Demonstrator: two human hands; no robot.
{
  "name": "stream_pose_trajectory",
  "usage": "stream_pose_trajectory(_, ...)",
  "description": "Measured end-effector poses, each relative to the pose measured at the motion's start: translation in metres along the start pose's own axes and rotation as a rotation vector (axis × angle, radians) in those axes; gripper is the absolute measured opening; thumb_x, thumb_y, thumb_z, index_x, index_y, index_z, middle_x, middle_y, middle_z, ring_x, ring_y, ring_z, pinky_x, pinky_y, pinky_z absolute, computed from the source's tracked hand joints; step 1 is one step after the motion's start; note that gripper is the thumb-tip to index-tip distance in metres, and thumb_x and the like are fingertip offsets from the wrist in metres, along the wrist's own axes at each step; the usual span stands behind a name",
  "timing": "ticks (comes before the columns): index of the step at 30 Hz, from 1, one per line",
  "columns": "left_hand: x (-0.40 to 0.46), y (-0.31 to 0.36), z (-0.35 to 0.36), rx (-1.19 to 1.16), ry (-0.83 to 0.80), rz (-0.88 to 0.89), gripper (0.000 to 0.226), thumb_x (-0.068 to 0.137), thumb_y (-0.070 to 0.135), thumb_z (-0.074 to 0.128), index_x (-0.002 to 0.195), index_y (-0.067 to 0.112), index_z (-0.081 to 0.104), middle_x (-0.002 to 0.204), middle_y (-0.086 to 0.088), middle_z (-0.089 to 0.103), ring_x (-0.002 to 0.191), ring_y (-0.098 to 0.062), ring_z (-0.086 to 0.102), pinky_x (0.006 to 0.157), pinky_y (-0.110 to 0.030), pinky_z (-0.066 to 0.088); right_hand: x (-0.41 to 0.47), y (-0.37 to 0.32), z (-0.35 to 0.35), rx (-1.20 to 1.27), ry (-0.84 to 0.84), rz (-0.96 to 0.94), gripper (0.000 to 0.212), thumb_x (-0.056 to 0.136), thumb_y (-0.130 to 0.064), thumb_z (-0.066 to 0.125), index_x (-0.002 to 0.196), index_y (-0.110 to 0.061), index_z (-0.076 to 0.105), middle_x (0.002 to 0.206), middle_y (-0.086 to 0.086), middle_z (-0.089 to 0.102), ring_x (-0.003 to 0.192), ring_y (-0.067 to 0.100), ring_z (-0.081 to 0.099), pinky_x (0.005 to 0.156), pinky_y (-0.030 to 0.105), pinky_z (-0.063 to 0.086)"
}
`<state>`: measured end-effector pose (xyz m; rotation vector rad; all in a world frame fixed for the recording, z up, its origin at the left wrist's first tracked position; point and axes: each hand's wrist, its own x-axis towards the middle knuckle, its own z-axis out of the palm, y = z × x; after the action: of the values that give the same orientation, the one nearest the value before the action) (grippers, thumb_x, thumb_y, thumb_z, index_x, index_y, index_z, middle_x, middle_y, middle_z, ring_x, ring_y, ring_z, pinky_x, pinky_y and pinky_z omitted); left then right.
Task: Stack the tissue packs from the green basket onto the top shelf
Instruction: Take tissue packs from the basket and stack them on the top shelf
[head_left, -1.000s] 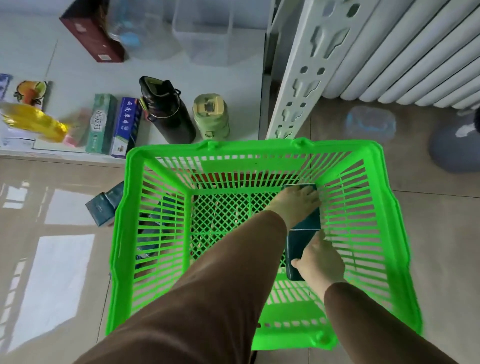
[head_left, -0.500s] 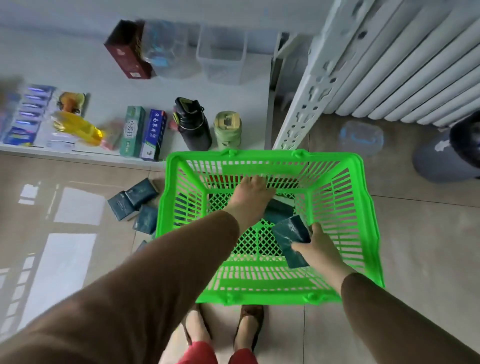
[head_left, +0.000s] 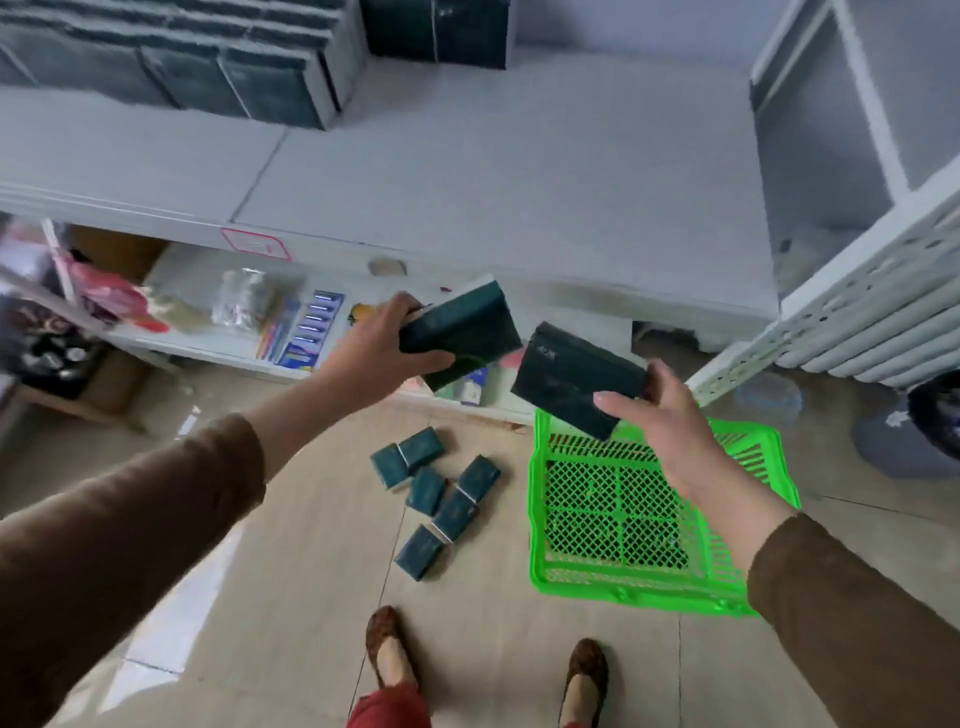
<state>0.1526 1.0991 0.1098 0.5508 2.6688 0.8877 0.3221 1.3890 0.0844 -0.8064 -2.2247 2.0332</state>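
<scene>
I have a dark green tissue pack (head_left: 574, 376) in my right hand (head_left: 670, 421), thumb across its near face and fingers wrapped behind its right end, so the hand is closed around it. It hangs tilted in the air above the far left corner of the green basket (head_left: 537, 519). My left hand (head_left: 374, 348) grips a second tissue pack (head_left: 462, 325), thumb along its lower edge, fingers curled over the top; this one is held just in front of the front edge of the top shelf (head_left: 467, 171), below its level, and the two packs are near each other without touching.

The basket stands on the floor (head_left: 291, 545) to my right, its mesh bottom bare where I can see it. Left of the basket, a loose cluster of tissue packs (head_left: 441, 499) lies scattered on the tiles. At the back left corner of the top shelf sit rows of stacked packs (head_left: 208, 67), with another dark stack (head_left: 436, 31) at the back edge beside them. My shoes (head_left: 389, 649) show at the bottom.
</scene>
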Motion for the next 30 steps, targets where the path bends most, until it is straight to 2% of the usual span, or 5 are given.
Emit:
stream_pose_trajectory(2,0.006,-0.013,-0.051,-0.028,0.054,0.027,0.046,0.073,0.046,0.079,0.106,0.031,0.052,0.087,0.017,0.056,0.072,0.001,0.053,0.057,-0.021,0.035,0.002,-0.04,0.036,0.091,0.006,-0.064,0.043,0.074,-0.019,0.082,0.111,-0.022,0.059,0.106,-0.003,0.073,0.093,0.01,0.069,0.076,0.025,0.054)
stream_pose_trajectory(6,0.034,-0.028,-0.124,-0.062,0.08,0.117,0.046,0.076,0.036,0.08,0.115,0.025,0.056,0.103,0.006,0.06,0.074,-0.008,0.061,0.061,-0.023,0.043,0.015,-0.098,0.088,0.115,0.015,-0.139,0.034,0.079,-0.036,0.079,0.104,-0.038,0.056,0.099,-0.008,0.073,0.082,0.008,0.07,0.06,0.021,0.052)
stream_pose_trajectory(14,0.125,-0.016,-0.179,-0.027,0.085,0.141,0.047,0.077,0.028,0.082,0.114,0.029,0.054,0.096,0.014,0.065,0.08,-0.005,0.063,0.062,-0.026,0.049,0.092,-0.144,0.096,0.117,0.104,-0.206,0.046,0.071,-0.027,0.08,0.109,-0.017,0.059,0.112,0.008,0.07,0.108,0.02,0.067,0.099,0.041,0.052)
stream_pose_trajectory(27,0.311,0.027,-0.206,0.304,0.153,0.148,0.056,0.075,0.027,0.083,0.123,0.018,0.055,0.12,-0.003,0.055,0.101,-0.022,0.055,0.088,-0.041,0.049,0.271,-0.196,0.08,0.103,0.203,-0.219,0.039,0.081,-0.013,0.079,0.114,-0.018,0.058,0.106,0.002,0.069,0.096,0.018,0.066,0.075,0.019,0.05)
stream_pose_trajectory(30,0.358,0.02,-0.21,0.399,0.137,0.17,0.053,0.076,0.029,0.083,0.122,0.02,0.056,0.116,-0.001,0.058,0.106,-0.024,0.055,0.086,-0.044,0.051,0.316,-0.203,0.096,0.044,0.23,-0.229,0.041,0.081,-0.014,0.079,0.114,-0.017,0.057,0.112,0.003,0.067,0.103,0.021,0.064,0.084,0.028,0.052)
